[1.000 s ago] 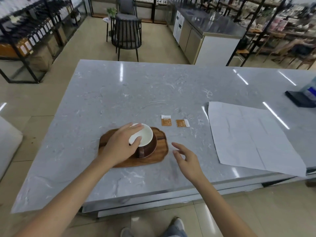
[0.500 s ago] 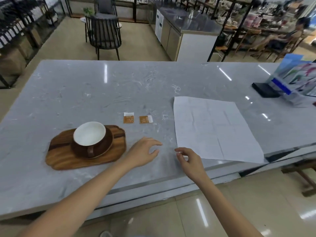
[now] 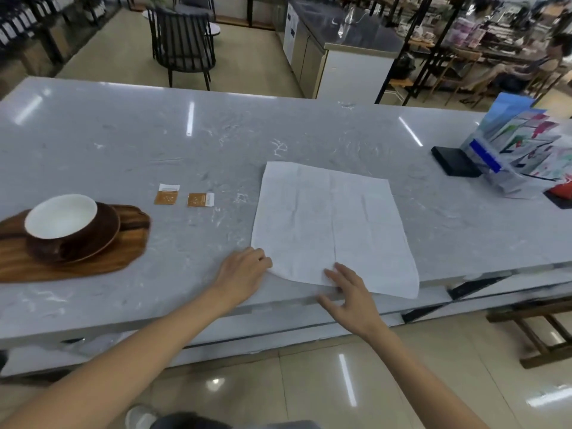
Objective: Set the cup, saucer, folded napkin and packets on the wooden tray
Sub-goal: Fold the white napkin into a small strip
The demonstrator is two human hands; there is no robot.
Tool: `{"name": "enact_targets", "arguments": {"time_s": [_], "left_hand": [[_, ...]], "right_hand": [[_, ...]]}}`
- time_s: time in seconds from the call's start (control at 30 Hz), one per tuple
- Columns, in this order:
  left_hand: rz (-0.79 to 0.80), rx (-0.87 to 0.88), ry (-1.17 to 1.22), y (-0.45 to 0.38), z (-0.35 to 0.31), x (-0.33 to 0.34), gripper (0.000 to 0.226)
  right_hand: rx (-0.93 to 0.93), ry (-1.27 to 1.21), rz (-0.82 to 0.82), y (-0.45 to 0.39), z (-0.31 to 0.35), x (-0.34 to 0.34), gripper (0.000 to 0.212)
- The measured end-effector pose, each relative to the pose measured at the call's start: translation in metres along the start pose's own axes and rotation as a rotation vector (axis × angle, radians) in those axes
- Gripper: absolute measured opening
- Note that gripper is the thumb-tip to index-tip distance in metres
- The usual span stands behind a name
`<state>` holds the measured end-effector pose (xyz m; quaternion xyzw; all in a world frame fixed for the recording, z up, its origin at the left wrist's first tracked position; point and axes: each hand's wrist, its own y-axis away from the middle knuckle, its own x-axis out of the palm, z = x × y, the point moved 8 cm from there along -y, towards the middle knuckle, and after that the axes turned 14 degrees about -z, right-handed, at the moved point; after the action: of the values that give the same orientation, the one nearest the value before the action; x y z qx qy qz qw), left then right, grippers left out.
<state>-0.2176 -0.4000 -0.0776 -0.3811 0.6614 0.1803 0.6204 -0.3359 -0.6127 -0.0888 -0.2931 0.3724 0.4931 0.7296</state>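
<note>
Left hand (image 3: 244, 269) pinched the napkin (image 3: 334, 227) corner on the surface (image 3: 123, 144); right hand (image 3: 351, 289) lay spread on its near edge. The overhanging napkin could slide off if tugged.

Left hand (image 3: 244, 270) pinching napkin (image 3: 334, 227) corner, right hand (image 3: 349, 289) on its edge
</note>
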Motion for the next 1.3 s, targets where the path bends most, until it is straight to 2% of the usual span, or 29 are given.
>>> {"name": "enact_targets", "arguments": {"time_s": [0.07, 0.13, 0.27, 0.37, 0.57, 0.77, 0.93, 1.03, 1.1, 1.17, 1.3], "left_hand": [[-0.007, -0.034, -0.004, 0.001, -0.003, 0.0, 0.035], [-0.004, -0.107, 0.036, 0.003, -0.002, 0.0, 0.034], [0.076, -0.161, 0.055, 0.021, 0.001, 0.002, 0.031], [0.045, -0.168, 0.102, 0.038, 0.007, -0.003, 0.023], [-0.065, -0.2, 0.243, 0.058, 0.018, -0.034, 0.015], [-0.124, -0.195, 0.361, 0.058, 0.025, -0.073, 0.03], [-0.196, -0.299, 0.619, 0.043, 0.034, -0.105, 0.027], [-0.368, -0.383, 0.791, 0.023, 0.045, -0.145, 0.023], [-0.551, -0.466, 0.903, 0.008, 0.056, -0.178, 0.012], [-0.685, -0.503, 0.99, -0.009, 0.062, -0.208, 0.017], [-0.792, -0.492, 1.106, -0.053, 0.063, -0.254, 0.022]], "right_hand": [[-0.142, 0.083, 0.019, 0.005, -0.013, -0.004, 0.072], [-0.235, 0.168, -0.05, 0.006, -0.024, -0.011, 0.066], [-0.227, 0.236, -0.311, 0.001, -0.04, -0.044, 0.049], [-0.237, 0.264, -0.379, 0.001, -0.049, -0.065, 0.045], [-0.237, 0.037, -0.349, 0.008, -0.065, -0.102, 0.036], [-0.075, -0.216, -0.336, -0.002, -0.082, -0.145, 0.029], [-0.045, -0.397, -0.375, -0.014, -0.068, -0.178, 0.026], [0.021, -0.558, -0.491, -0.027, -0.056, -0.216, 0.006], [0.016, -0.658, -0.587, -0.039, -0.043, -0.249, 0.009], [-0.016, -0.739, -0.652, -0.052, -0.025, -0.28, 0.011], [-0.04, -0.811, -0.762, -0.089, 0.015, -0.324, 0.016]]}}
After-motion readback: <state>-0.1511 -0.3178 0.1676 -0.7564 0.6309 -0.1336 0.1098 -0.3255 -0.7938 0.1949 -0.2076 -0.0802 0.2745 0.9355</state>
